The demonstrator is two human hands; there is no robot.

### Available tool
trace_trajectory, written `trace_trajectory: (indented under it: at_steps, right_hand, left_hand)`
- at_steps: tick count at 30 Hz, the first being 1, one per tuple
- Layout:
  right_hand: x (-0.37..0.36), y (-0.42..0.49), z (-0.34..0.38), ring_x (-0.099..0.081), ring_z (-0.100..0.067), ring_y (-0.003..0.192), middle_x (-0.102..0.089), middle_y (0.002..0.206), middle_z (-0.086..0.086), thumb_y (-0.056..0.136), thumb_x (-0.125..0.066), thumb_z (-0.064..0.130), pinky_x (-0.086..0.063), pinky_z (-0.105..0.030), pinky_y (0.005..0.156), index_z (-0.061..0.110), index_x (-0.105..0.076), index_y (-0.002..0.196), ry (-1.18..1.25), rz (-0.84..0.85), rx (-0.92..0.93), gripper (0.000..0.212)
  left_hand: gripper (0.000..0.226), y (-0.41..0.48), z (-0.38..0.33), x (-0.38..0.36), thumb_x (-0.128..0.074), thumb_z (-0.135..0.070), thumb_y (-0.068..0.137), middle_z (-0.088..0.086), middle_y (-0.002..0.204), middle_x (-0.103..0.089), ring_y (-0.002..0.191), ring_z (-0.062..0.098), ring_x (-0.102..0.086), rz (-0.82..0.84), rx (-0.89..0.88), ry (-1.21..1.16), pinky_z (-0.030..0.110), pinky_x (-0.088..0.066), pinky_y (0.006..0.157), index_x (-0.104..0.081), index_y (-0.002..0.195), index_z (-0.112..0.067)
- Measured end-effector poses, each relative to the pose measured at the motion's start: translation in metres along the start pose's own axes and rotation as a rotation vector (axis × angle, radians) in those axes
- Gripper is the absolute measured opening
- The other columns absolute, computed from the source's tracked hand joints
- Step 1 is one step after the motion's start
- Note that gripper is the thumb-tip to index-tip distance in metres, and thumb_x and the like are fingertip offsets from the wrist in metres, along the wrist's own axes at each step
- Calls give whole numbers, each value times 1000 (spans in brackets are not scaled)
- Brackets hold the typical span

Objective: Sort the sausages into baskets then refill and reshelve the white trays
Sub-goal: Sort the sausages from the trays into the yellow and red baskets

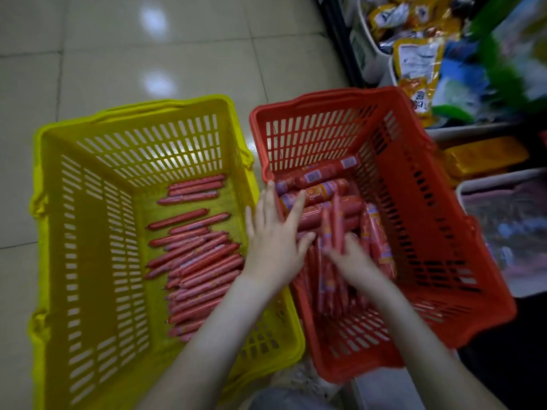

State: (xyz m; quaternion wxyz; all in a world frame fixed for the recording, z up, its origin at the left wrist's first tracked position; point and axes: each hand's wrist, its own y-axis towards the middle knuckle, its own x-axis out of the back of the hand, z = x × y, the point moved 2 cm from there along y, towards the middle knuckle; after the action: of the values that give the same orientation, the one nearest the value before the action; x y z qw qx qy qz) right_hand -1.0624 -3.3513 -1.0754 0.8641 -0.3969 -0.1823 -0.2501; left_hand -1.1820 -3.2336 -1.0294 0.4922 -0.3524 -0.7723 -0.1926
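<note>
A yellow basket on the left holds several thin red sausages lying in a row. Beside it, a red basket holds thicker labelled sausages at the back and thin ones nearer me. My left hand is spread with straight fingers over the red basket's left wall, reaching onto the thick sausages. My right hand is inside the red basket and grips a few thin sausages that stand upright, blurred by motion.
Shelving runs along the right with white trays holding yellow and orange packets. Another white tray sits lower right beside the red basket. Pale floor tiles lie beyond the baskets.
</note>
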Motion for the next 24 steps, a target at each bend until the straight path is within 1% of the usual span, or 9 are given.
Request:
trace_trajectory:
  at_steps: [2, 3, 7, 10, 13, 16, 19, 22, 24]
  right_hand:
    - [-22, 7, -37, -31, -30, 139, -26, 152, -20, 90, -63, 27, -26, -30, 110, 5, -9, 149, -207, 183, -241, 82]
    - [-26, 8, -47, -26, -32, 141, -18, 155, -20, 90, -62, 33, -22, -33, 112, 5, 1, 150, -290, 201, -318, 91]
    - [-13, -3, -40, -10, -37, 145, 1, 159, -15, 95, -51, 41, -14, -42, 116, 11, 19, 149, -459, 177, -352, 94]
    - [17, -44, -18, -19, -32, 143, -9, 158, -18, 96, -52, 34, -20, -34, 115, 13, 12, 151, -278, 82, -201, 87]
    - [72, -116, -1, -24, -28, 141, -22, 154, -17, 94, -54, 18, -16, -25, 113, 8, -6, 152, -145, -173, 39, 76]
    - [135, -206, -12, -25, -27, 140, -28, 151, -16, 94, -54, 13, -12, -19, 111, 4, -19, 148, -197, -409, 122, 65]
    - [185, -306, -52, -23, -21, 140, -27, 152, -9, 97, -48, 18, -16, -20, 111, 9, -21, 149, -232, -602, 77, 60]
    - [213, -416, -115, -24, -17, 139, -29, 151, -4, 100, -44, 22, -23, -24, 111, 14, -23, 149, -208, -750, -60, 54]
    - [215, -494, -164, -28, -17, 137, -33, 148, -4, 100, -42, 22, -25, -24, 110, 13, -26, 148, -204, -815, -161, 51]
  left_hand:
    - [70, -3, 1, -8, -44, -48, 83, 23, 157, -9, 145, 38, -8, 2, 11, 7, 56, -8, 114, -33, 148, -25]
    - [71, -2, 1, -8, -45, -47, 82, 24, 157, -11, 145, 39, -10, -7, 13, 32, 57, -7, 113, -34, 148, -22]
    - [65, -6, -6, -2, -45, -47, 83, 27, 149, -31, 138, 42, -30, -48, 12, 178, 63, -21, 106, -48, 140, -16]
    - [64, -17, -33, 11, -66, -36, 79, 28, 146, -37, 136, 43, -34, -54, 19, 167, 67, -25, 103, -51, 137, -14]
    - [59, -38, -95, 24, -48, -35, 78, 28, 137, -47, 128, 44, -45, -3, -100, 100, 65, -34, 99, -56, 132, -13]
    - [57, -79, -184, 30, -39, -31, 78, 27, 129, -55, 119, 42, -54, 61, -318, -16, 58, -43, 96, -59, 127, -11]
    - [52, -142, -278, 28, -40, -28, 80, 26, 119, -61, 108, 40, -61, 138, -569, -113, 51, -52, 89, -62, 122, -7]
    - [40, -230, -367, 20, -57, -18, 83, 24, 116, -63, 103, 38, -64, 232, -784, -209, 47, -53, 85, -62, 120, -3]
    - [42, -301, -415, 11, -64, -14, 85, 20, 120, -62, 105, 37, -62, 332, -898, -247, 46, -52, 86, -59, 125, -3]
